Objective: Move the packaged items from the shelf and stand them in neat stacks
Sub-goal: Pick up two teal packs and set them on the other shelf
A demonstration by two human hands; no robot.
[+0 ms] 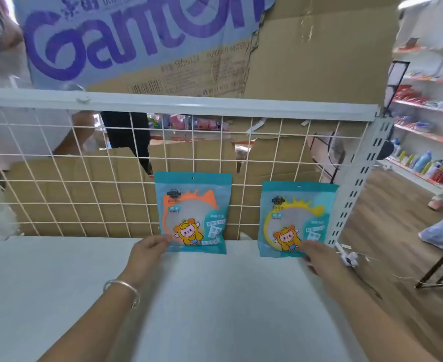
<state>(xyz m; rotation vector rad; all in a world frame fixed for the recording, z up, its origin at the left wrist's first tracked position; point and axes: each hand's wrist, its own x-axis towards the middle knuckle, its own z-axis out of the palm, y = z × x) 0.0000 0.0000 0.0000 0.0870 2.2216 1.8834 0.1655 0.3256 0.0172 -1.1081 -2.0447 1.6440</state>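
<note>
The left hand (147,250) pinches the lower left corner of the orange pack (193,212). The right hand (317,253) grips the lower right corner of the yellow pack (294,219). Both packs stand upright on the white shelf (189,296), at its far right, leaning against the wire grid (84,178), slightly apart.

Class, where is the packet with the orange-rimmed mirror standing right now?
In the head view, the orange-rimmed mirror packet stands mid-shelf against the wire grid, left of the yellow-rimmed packet, with the left hand at its lower corner.
</note>
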